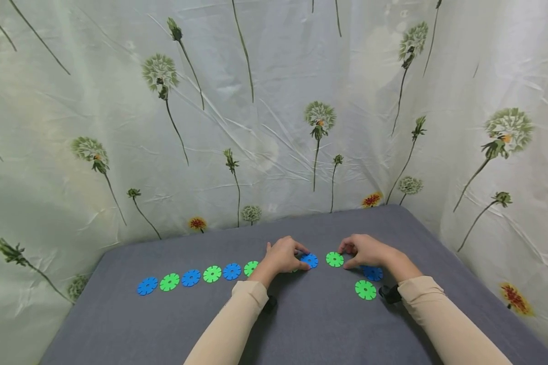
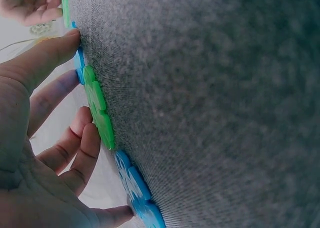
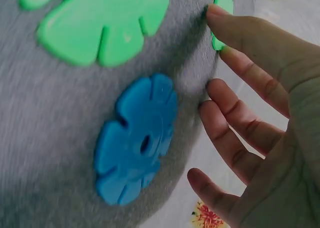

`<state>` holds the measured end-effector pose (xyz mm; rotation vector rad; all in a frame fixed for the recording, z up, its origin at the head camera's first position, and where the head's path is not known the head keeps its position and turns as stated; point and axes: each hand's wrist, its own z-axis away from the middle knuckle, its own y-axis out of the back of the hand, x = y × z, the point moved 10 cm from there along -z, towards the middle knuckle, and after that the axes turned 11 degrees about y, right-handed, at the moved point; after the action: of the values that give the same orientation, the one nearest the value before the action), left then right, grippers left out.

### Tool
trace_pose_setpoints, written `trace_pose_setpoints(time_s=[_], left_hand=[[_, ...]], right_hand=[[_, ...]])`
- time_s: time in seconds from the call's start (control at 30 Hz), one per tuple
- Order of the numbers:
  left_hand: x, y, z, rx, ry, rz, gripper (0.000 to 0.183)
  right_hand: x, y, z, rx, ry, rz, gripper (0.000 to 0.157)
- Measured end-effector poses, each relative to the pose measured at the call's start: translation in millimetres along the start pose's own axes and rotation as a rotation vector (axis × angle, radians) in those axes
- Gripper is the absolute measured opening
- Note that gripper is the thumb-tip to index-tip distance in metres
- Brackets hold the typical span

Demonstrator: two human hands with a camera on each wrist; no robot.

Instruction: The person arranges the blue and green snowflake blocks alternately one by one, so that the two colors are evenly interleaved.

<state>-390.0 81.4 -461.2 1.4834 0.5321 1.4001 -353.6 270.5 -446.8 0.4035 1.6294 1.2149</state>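
Observation:
The left hand [image 1: 282, 256] pinches a blue notched disc [image 1: 310, 261] between thumb and index finger, with the disc low at the grey cloth. A green notched disc [image 2: 99, 107] lies under that hand's other fingers, mostly hidden in the head view. Just right of the blue disc is another green notched disc [image 1: 335, 259]. The right hand [image 1: 367, 249] has its thumb and index fingertips on this disc's right edge, its other fingers loosely bent. Beneath the right hand lies a second blue disc [image 3: 142, 140], and nearer the body a green disc [image 1: 365, 290].
Several blue and green discs run leftward in an alternating row, from a green disc [image 1: 251, 268] to a blue disc [image 1: 147, 286] at the far end. The grey cloth-covered table [image 1: 164, 329] meets a dandelion-print curtain [image 1: 274, 126] behind and at the right.

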Motion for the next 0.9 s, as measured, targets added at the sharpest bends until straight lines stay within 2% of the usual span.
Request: trace_pose_setpoints(time_s=[0.27, 0.47, 0.67, 0.9], left_hand=[[-0.1, 0.6, -0.7, 0.005, -0.005, -0.006, 0.034], [0.7, 0.5, -0.7, 0.001, -0.005, -0.006, 0.033], [3.8, 0.0, -0.2, -0.010, -0.014, -0.013, 0.036], [10.0, -1.5, -1.6, -0.027, -0.038, -0.016, 0.041]], right_hand=[[-6, -3.2, -12, 0.011, 0.025, 0.029, 0.025], [-6, -4.1, -13, 0.019, 0.023, 0.028, 0.025], [-1, 3.2, 1, 0.026, 0.007, -0.020, 0.027], [10, 14.5, 26, -0.018, -0.027, -0.043, 0.034]])
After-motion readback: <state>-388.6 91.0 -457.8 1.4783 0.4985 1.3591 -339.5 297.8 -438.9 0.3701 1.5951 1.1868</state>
